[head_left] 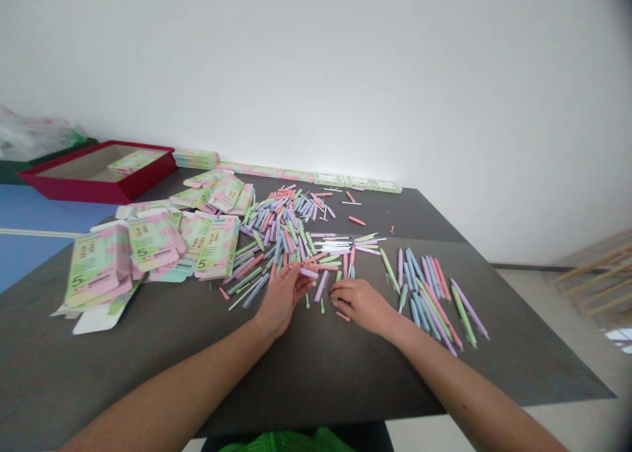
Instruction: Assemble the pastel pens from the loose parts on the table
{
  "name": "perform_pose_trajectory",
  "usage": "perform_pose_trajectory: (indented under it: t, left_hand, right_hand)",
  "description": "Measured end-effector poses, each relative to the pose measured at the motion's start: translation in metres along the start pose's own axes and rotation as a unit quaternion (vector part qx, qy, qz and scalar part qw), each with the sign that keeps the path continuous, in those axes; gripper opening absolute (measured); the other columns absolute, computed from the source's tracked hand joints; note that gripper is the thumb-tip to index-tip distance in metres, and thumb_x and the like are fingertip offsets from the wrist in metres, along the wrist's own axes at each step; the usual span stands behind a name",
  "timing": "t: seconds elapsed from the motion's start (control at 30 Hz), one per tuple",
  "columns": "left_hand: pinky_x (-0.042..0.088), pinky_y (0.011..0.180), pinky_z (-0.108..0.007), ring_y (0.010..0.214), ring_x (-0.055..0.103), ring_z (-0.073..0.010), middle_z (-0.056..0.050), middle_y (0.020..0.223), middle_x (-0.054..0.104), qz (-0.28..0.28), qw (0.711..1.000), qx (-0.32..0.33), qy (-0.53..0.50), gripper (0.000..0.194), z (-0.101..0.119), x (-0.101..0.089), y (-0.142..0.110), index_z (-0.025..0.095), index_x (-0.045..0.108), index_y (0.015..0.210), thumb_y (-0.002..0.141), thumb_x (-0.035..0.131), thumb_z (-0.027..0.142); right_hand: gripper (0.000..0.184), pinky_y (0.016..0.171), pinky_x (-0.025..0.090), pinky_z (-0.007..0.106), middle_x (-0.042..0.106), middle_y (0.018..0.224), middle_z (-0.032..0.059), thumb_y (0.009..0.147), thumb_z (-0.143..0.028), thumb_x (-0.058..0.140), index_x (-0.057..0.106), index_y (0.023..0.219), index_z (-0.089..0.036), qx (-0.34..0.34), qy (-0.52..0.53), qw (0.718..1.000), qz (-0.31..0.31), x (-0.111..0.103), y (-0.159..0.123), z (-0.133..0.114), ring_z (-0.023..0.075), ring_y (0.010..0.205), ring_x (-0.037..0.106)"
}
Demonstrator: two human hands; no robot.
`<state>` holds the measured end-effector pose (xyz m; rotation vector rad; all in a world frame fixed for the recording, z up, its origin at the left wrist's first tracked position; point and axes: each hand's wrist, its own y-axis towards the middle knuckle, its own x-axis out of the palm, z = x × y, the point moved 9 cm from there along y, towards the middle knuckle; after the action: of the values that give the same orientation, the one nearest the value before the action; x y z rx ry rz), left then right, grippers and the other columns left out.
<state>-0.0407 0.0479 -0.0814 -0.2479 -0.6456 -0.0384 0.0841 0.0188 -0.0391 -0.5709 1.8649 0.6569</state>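
Between the thumb and fingers of my left hand (280, 301) is a purple pen barrel (309, 273), held just above the near edge of a heap of loose pen parts (289, 218). My right hand (359, 302) rests low over the table, its fingers bent together at small pen pieces; whatever they pinch is too small to make out. Small green pieces (322, 306) and a small pink piece (343, 316) lie between and below the hands. White refills (336, 245) lie behind them. To the right, pens in several pastel colours (434, 301) lie in a loose group.
Flattened printed cartons (158, 241) spread over the left of the dark table (316, 373). A red box (148, 179) with a carton inside stands at the back left. Small boxes (296, 175) line the wall. The table's right edge slopes toward me.
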Motion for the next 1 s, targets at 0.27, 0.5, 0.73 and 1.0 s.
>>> perform_pose_trajectory:
  t: [0.27, 0.5, 0.73, 1.0]
  left_hand:
    - [0.048, 0.065, -0.018, 0.067, 0.061, -0.0075, 0.000, 0.074, 0.065, 0.010, 1.000, -0.001, 0.018, 0.020, 0.001, -0.001, -0.001, 0.016, 0.057, 0.079, 0.075, 0.062, 0.035]
    - [0.048, 0.065, -0.018, 0.066, 0.060, -0.0070, 0.000, 0.075, 0.066, 0.010, 1.000, -0.001, 0.030, 0.025, 0.001, -0.002, -0.001, 0.016, 0.056, 0.079, 0.073, 0.064, 0.039]
    - [0.047, 0.066, -0.019, 0.066, 0.060, -0.0075, 0.002, 0.073, 0.065, 0.016, 1.000, -0.001, 0.026, 0.024, 0.002, -0.002, 0.000, 0.017, 0.058, 0.079, 0.072, 0.065, 0.038]
    - [0.047, 0.065, -0.020, 0.066, 0.060, -0.0088, 0.001, 0.073, 0.065, 0.012, 1.000, -0.001, 0.024, 0.026, 0.002, -0.001, 0.000, 0.016, 0.060, 0.081, 0.070, 0.067, 0.038]
  right_hand:
    - [0.014, 0.080, 0.040, 0.028, 0.066, 0.091, 0.0056, 0.085, -0.021, 0.053, 0.066, 0.088, -0.020, 0.095, -0.078, 0.992, 0.041, -0.024, 0.005, 0.030, 0.0166, 0.090, 0.060]
    - [0.022, 0.076, 0.039, 0.032, 0.066, 0.087, 0.0116, 0.087, -0.017, 0.045, 0.067, 0.088, -0.015, 0.165, -0.183, 0.968, 0.042, -0.043, 0.029, 0.066, 0.0227, 0.086, 0.059]
    - [0.014, 0.074, 0.038, 0.027, 0.066, 0.084, 0.0051, 0.082, -0.019, 0.055, 0.068, 0.088, -0.021, 0.046, -0.149, 0.987, -0.030, -0.013, 0.053, 0.039, 0.0174, 0.085, 0.059]
    - [0.016, 0.071, 0.039, 0.029, 0.060, 0.088, 0.0064, 0.083, -0.018, 0.055, 0.067, 0.094, -0.021, -0.083, -0.156, 0.981, -0.075, 0.013, 0.038, 0.003, 0.0193, 0.086, 0.055]
